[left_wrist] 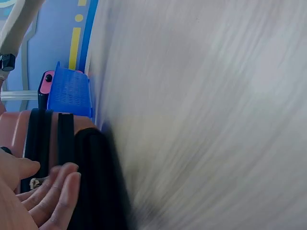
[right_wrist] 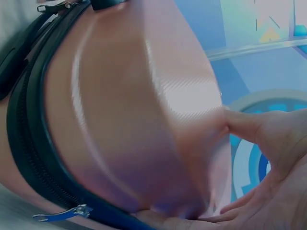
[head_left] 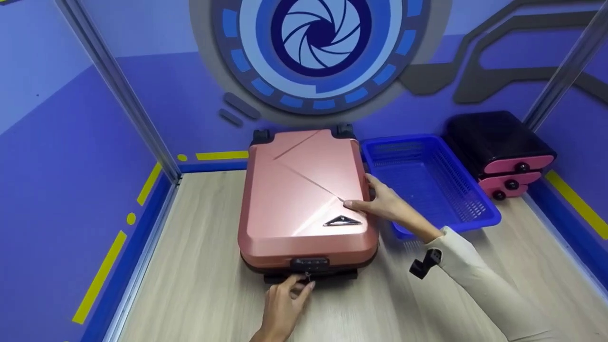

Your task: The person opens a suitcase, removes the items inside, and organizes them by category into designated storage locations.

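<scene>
Head view: pink suitcase (head_left: 304,185) lying flat on wooden tabletop (head_left: 204,256), blue basket (head_left: 418,185) just right of it. Left hand (head_left: 282,304) at suitcase's near end, under black lock (head_left: 309,264); right hand (head_left: 385,203) laid over right edge, not clenched. Left wrist view: fingers bent around metal zipper pull (left_wrist: 35,183), can't tell whether pinched. Right wrist view: thumb on suitcase top, fingers stretched along its side, second pull (right_wrist: 62,214) on zipper (right_wrist: 31,153) nearby.

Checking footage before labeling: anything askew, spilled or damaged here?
Nothing stands out. The pink suitcase lies flat; its diagonal lines look like grooves, not cracks. The blue basket sits upright beside it. No spill visible.
</scene>
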{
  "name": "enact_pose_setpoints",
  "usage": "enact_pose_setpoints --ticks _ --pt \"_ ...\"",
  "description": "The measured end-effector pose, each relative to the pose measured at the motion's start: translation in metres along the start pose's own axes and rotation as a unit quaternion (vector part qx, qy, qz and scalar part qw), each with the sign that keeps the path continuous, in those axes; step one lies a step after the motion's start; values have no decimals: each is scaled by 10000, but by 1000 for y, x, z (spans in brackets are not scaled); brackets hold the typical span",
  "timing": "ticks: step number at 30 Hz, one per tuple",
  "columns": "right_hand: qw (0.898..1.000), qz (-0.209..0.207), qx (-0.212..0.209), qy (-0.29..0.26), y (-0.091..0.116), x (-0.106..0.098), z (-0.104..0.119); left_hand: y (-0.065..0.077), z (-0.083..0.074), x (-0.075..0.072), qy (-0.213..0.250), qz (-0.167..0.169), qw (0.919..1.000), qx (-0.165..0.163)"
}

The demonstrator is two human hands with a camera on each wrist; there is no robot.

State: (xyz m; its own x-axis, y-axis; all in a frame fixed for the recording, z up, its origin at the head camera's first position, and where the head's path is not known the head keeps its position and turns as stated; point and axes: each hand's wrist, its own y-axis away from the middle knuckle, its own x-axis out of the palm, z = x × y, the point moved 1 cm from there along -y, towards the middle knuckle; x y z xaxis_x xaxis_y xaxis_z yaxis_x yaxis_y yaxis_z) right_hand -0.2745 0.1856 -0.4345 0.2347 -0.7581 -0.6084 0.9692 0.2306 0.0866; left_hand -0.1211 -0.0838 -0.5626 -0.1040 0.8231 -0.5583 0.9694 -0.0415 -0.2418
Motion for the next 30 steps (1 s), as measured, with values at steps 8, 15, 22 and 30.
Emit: enact_pose_setpoints --ticks 8,15,22,30 --pt "9997 132 188 64 -1 1 -3 0 3 11 1267 -277 9886 -767" --pt "9997 79 241 35 1 1 -5 4 1 15 1108 -585 9904 -580" --pt "9999 141 62 -11 0 1 -4 5 2 3 -149 -756 9941 764" --pt "9996 223 40 193 -3 -3 -3 1 22 -37 -1616 -1437 9539 2082"
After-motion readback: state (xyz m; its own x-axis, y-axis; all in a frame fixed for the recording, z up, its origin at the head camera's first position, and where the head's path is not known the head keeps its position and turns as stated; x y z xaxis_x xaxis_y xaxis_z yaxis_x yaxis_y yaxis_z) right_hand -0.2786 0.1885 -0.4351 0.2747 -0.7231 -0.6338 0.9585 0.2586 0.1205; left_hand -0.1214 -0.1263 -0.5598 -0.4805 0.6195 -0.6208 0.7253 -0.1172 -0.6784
